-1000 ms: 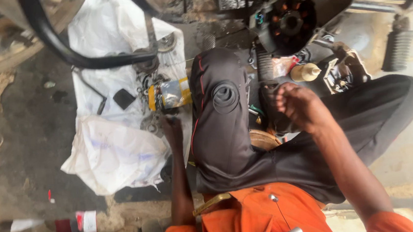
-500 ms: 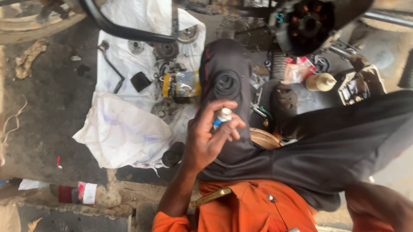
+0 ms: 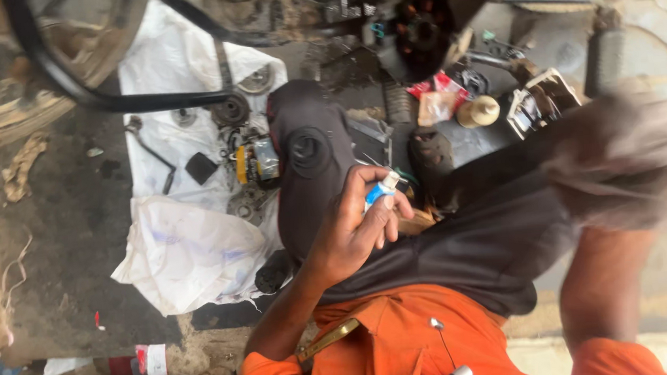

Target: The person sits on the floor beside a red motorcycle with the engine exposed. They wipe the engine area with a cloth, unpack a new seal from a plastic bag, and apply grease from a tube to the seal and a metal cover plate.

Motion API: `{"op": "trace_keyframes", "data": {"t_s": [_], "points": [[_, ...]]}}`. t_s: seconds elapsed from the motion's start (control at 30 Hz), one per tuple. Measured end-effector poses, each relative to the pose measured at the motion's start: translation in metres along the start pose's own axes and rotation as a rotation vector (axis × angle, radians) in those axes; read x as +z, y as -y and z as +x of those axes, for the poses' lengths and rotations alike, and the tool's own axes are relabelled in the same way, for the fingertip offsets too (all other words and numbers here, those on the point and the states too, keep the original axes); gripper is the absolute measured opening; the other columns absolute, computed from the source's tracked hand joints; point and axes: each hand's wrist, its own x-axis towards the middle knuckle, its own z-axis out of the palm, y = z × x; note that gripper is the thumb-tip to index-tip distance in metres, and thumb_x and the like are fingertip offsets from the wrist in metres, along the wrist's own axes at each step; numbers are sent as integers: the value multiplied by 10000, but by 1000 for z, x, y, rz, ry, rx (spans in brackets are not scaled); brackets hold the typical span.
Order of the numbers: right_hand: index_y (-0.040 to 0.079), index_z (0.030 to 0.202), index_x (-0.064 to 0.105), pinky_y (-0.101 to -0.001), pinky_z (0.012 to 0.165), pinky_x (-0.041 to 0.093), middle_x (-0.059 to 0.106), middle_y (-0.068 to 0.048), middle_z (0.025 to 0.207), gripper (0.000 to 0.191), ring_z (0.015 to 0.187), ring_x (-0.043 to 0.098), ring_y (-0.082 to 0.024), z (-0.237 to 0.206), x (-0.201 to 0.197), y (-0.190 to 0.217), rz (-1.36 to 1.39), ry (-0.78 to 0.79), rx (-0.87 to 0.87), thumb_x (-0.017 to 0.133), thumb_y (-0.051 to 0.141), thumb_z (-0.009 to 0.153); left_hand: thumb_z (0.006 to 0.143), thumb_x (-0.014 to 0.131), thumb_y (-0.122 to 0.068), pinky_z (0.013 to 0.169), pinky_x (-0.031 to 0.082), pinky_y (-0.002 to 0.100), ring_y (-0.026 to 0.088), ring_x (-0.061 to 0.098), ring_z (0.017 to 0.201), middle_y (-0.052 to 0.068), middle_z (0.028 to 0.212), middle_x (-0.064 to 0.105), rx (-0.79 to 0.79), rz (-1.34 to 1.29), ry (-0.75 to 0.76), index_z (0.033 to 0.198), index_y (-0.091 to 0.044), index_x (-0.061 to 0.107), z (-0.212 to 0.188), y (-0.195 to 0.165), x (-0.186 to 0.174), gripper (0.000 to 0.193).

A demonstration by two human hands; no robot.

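My left hand (image 3: pixel 353 230) is raised over my bent left knee (image 3: pixel 306 146) and is shut on a small tube (image 3: pixel 383 188) with a blue body and a white cap, pinched between thumb and fingers. My right hand (image 3: pixel 624 157) is lifted close to the camera at the right. It is heavily blurred, so its fingers and anything in them cannot be made out. I sit in an orange shirt (image 3: pixel 394 349) and dark trousers (image 3: pixel 480 239).
A white cloth (image 3: pixel 187 246) on the dirty ground carries gears (image 3: pixel 258 80), a yellow and black part (image 3: pixel 256 162) and a bent tool (image 3: pixel 152 154). A motorcycle engine (image 3: pixel 416 30) and tyre (image 3: pixel 31 76) stand ahead. Red packets (image 3: pixel 437 96), a round tan part (image 3: pixel 480 111) and a small carton (image 3: pixel 537 100) lie by my right leg.
My left hand came up from the cloth holding the tube and now sits over my knee. My right hand left the parts near my leg and rose, blurred, at the right.
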Motion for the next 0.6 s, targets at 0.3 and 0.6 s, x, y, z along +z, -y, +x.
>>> {"op": "trace_keyframes", "data": {"t_s": [0.3, 0.6], "points": [[36, 1099, 564, -312, 659, 526, 652, -113, 828, 187, 736, 662, -171, -44, 50, -71, -560, 531, -397, 536, 220, 1077, 948, 694, -127, 552, 536, 346, 232, 696, 648, 126, 752, 700, 278, 896, -179, 1195, 12, 601, 12, 14, 50, 299], [34, 1222, 487, -214, 661, 528, 685, -35, 912, 194, 751, 641, -70, -34, 19, -89, -209, 812, -132, 553, 99, 1052, 1098, 556, -180, 460, 360, 186, 48, 532, 559, 84, 855, 668, -171, -280, 97, 1130, -20, 541, 3, 23, 22, 164]]}}
